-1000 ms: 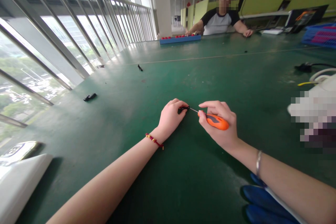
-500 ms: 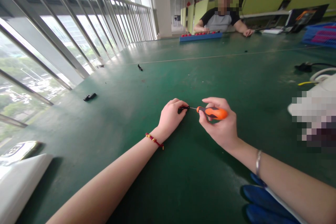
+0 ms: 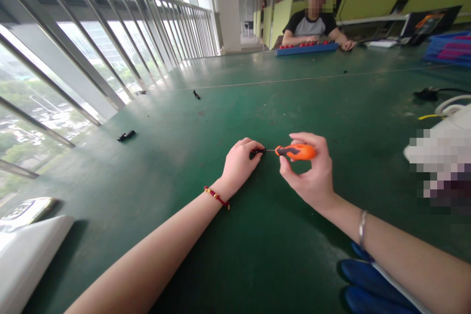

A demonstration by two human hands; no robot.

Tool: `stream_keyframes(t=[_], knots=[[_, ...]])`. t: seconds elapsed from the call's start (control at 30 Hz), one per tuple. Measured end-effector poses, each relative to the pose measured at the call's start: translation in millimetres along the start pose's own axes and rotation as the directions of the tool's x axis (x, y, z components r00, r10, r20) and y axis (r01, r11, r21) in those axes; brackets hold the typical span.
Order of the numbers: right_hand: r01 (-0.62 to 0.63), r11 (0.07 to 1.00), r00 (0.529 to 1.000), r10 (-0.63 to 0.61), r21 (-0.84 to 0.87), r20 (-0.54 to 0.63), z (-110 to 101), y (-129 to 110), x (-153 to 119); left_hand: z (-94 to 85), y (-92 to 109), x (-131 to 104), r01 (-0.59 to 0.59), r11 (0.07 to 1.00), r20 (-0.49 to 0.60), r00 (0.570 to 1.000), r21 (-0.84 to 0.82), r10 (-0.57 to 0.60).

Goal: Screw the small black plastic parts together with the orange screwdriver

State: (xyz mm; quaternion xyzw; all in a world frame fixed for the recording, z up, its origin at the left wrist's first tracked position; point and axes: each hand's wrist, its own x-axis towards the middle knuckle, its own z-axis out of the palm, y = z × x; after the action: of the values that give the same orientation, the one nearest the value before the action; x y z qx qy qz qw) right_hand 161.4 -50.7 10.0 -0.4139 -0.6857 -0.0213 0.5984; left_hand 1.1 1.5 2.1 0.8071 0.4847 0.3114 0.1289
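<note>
Near the middle of the green table (image 3: 221, 113), my left hand (image 3: 241, 164) pinches a small black part (image 3: 253, 153), mostly covered by the fingers; its exact kind cannot be made out. My right hand (image 3: 312, 171) is around an orange and dark grey screwdriver (image 3: 300, 151), with its handle end against the palm and the thumb and fingers loosely about it. The screwdriver lies nearly level, its thin shaft pointing left, and the tip meets the right end of the black part.
Small black pieces (image 3: 126, 136) lie to the left. A white box (image 3: 40, 255) with a phone (image 3: 29, 211) is at the lower left, blue gloves (image 3: 371, 284) at the lower right. Across the table a person (image 3: 312, 24) sits behind a blue tray (image 3: 307, 50). Metal railing borders the left.
My right-hand fingers have shifted and loosened around the screwdriver, whose handle has turned. My left hand stays still. Across the table, the blue tray has moved right.
</note>
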Motion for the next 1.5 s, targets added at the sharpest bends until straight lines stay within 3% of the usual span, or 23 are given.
stream_keyframes(t=[0.3,0.5,0.8,1.0,1.23,1.5], knots=[[0.050,0.994,0.991,-0.038,-0.092,0.128,-2.7,-3.5,2.0,0.2,-0.6,-0.9,-0.001,1.000,-0.002,1.000,-0.001,0.001],[0.015,1.000,1.000,-0.015,-0.002,0.015,-0.4,-0.1,0.9,-0.4,0.0,-0.7,0.004,1.000,0.003,1.000,-0.007,-0.004],[0.001,0.999,0.990,0.006,-0.050,0.141,-1.9,-3.9,0.1,0.3,-0.7,-0.5,-0.011,1.000,-0.005,1.000,-0.004,0.011],[-0.062,0.997,0.997,0.060,0.054,0.040,0.8,1.7,-1.1,-0.4,-0.2,-0.1,-0.002,1.000,0.000,1.000,-0.003,0.002],[0.032,0.997,0.992,-0.023,-0.069,0.127,-1.2,-4.3,1.2,-0.3,0.0,0.1,0.004,1.000,0.007,1.000,-0.004,-0.004],[-0.047,0.999,0.998,0.046,0.021,0.053,0.9,2.6,-0.9,-0.2,0.4,-1.0,0.007,1.000,0.002,1.000,0.000,-0.007]])
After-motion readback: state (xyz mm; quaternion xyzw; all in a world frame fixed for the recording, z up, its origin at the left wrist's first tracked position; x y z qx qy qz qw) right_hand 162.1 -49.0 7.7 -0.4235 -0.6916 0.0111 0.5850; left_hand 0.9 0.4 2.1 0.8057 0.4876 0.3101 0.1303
